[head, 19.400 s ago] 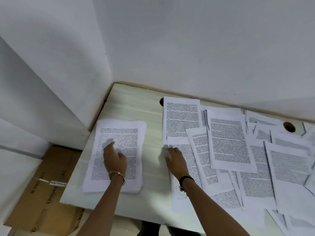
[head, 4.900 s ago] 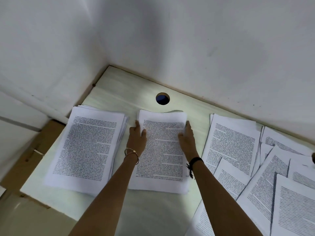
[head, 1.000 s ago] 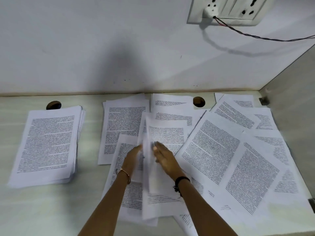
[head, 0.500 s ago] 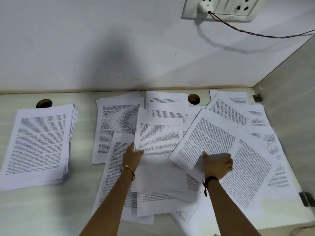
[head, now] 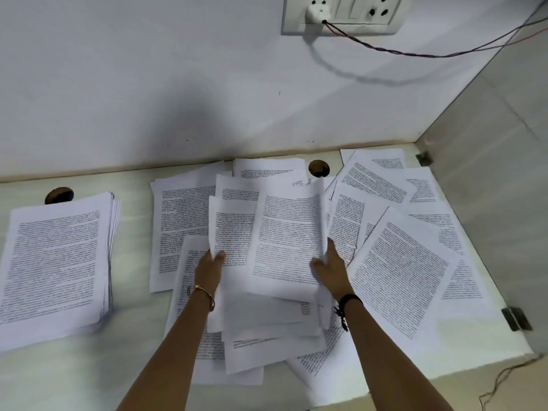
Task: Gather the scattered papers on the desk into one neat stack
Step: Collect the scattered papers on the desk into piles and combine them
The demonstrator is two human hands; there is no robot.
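A thick, fairly neat stack of printed papers (head: pixel 56 262) lies on the left part of the pale desk (head: pixel 133 366). Several loose printed sheets (head: pixel 403 271) lie fanned and overlapping across the middle and right. My left hand (head: pixel 211 266) grips the left edge of a small bundle of sheets (head: pixel 284 247) in the middle of the spread. My right hand (head: pixel 330 266) holds the bundle's right edge, where the top sheet curls upward. The bundle rests on other loose sheets.
Two round cable holes (head: pixel 58 195) (head: pixel 318 168) sit near the desk's back edge. A wall socket panel (head: pixel 341 14) with a plugged cable (head: pixel 444 53) is above. A side partition (head: pixel 489 188) with metal brackets (head: pixel 515 318) bounds the desk's right end.
My right hand has drawn a sheet from the right onto the middle bundle. Both hands now hold the bundle by its sides. The view has shifted slightly right.
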